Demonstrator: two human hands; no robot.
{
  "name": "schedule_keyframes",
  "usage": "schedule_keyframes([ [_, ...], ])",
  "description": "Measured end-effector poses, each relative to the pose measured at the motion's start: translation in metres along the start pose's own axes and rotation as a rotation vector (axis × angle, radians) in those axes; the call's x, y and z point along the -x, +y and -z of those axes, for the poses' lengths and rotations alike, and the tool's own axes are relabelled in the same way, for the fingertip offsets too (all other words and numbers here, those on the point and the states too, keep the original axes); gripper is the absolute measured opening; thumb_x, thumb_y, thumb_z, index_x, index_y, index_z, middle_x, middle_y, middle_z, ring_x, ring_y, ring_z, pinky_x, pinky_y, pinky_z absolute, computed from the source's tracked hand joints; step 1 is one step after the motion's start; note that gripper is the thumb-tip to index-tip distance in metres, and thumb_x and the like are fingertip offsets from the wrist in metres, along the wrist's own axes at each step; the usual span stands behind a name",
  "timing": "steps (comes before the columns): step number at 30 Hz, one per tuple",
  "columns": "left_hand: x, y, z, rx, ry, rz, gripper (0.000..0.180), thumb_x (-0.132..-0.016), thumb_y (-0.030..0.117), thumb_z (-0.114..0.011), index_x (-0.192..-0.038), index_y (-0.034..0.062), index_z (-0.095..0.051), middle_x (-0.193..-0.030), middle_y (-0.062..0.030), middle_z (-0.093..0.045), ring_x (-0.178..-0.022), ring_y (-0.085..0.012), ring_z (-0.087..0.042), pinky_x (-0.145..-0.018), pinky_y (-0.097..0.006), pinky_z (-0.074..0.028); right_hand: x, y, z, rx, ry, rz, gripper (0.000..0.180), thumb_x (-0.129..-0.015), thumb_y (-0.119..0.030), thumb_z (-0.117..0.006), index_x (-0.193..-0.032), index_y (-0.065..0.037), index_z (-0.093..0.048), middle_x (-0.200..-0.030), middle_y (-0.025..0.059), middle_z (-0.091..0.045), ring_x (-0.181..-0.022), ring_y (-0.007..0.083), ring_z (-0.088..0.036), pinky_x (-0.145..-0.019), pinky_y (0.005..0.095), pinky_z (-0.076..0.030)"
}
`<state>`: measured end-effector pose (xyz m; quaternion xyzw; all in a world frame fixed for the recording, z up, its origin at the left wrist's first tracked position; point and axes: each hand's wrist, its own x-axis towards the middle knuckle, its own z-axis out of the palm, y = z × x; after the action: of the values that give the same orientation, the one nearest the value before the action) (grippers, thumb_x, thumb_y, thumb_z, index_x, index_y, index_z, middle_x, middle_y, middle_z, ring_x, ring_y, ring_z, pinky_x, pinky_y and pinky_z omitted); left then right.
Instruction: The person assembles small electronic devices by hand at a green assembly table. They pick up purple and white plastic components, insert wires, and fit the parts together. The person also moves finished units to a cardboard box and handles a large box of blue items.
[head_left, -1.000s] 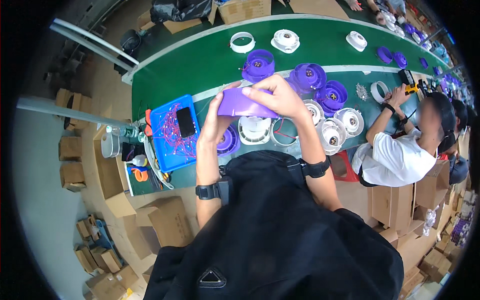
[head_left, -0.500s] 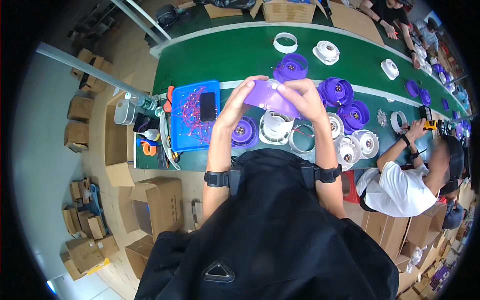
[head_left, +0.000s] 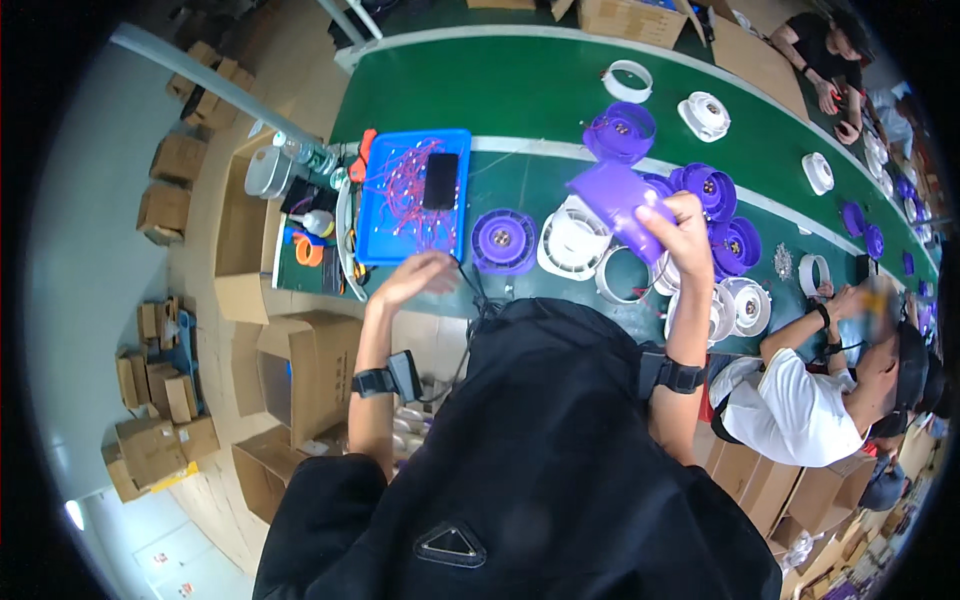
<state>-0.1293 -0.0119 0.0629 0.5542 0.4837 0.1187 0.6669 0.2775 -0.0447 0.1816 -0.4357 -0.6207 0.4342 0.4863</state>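
Your right hand is closed on a purple plastic part, a flat shell piece pinched at its near corner and lifted clear of the green counter, above the white round housing and an open white ring. The part looks light and stiff, smooth enough to slide in the grip, so a hold across its edges with thumb under and fingers over seems safest; a thin moulded shell like this may crack if squeezed hard. Your left hand hovers open and empty just below the blue tray, which carries a tangle of red wires and a dark phone. A purple round unit sits just beside the tray, between your two hands. More purple round units and white ones crowd the counter to your right, touching or nearly so, leaving little bare space to set anything down there. A seated co-worker in a white shirt works close at your right elbow, and cardboard boxes are stacked on the floor to your left.
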Motion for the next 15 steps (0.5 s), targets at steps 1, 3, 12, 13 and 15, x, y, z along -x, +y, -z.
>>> schedule_keyframes([
  [1, 0.008, -0.025, 0.003, 0.051, -0.07, 0.178, 0.047, -0.094, 0.041, -0.047, -0.12, 0.0023, -0.051, -0.104, -0.0144, -0.064, -0.091, -0.0241, -0.064, -0.082, -0.035, -0.051, 0.003, 0.004, 0.002, 0.028, 0.014, -0.004, 0.025, -0.082, -0.017, -0.066, -0.065, 0.001, -0.067, -0.051, -0.0024, -0.055, -0.046, 0.0023, -0.045, -0.043, 0.0225, -0.031],
  [3, 0.023, -0.062, -0.009, 0.129, -0.168, 0.416, 0.054, -0.092, 0.047, -0.046, -0.124, 0.0037, -0.05, -0.11, -0.0149, -0.061, -0.095, -0.0251, -0.062, -0.083, -0.034, -0.05, 0.006, 0.011, -0.003, -0.077, 0.033, -0.041, 0.026, -0.082, -0.018, -0.065, -0.064, 0.0, -0.066, -0.051, -0.0021, -0.055, -0.045, 0.0026, -0.045, -0.043, 0.0228, -0.031],
  [12, 0.039, -0.08, -0.094, 0.19, -0.111, 0.18, 0.066, -0.086, 0.061, -0.045, -0.124, 0.0079, -0.053, -0.123, -0.01, -0.051, -0.101, -0.0159, -0.051, -0.083, -0.031, -0.041, 0.007, 0.022, -0.026, -0.122, -0.058, -0.096, 0.029, -0.083, -0.022, -0.065, -0.064, 0.0, -0.066, -0.051, -0.001, -0.057, -0.046, 0.0031, -0.046, -0.044, 0.0229, -0.032],
  [13, 0.034, -0.081, -0.091, 0.185, -0.1, 0.182, 0.044, -0.089, 0.042, -0.056, -0.115, 0.007, -0.059, -0.111, -0.004, -0.057, -0.101, -0.0137, -0.052, -0.088, -0.029, -0.04, 0.007, 0.02, -0.03, -0.137, -0.055, -0.11, 0.029, -0.083, -0.022, -0.065, -0.064, 0.0, -0.066, -0.052, -0.0009, -0.057, -0.046, 0.0031, -0.047, -0.044, 0.0229, -0.032],
  [15, 0.038, -0.075, -0.088, 0.175, -0.058, 0.153, 0.036, -0.088, 0.037, -0.057, -0.107, 0.0062, -0.06, -0.104, -0.003, -0.059, -0.099, -0.0126, -0.053, -0.086, -0.029, -0.041, 0.006, 0.02, -0.033, -0.141, -0.068, -0.113, 0.029, -0.083, -0.022, -0.064, -0.065, 0.0, -0.067, -0.052, -0.001, -0.057, -0.047, 0.0029, -0.047, -0.044, 0.0225, -0.032],
])
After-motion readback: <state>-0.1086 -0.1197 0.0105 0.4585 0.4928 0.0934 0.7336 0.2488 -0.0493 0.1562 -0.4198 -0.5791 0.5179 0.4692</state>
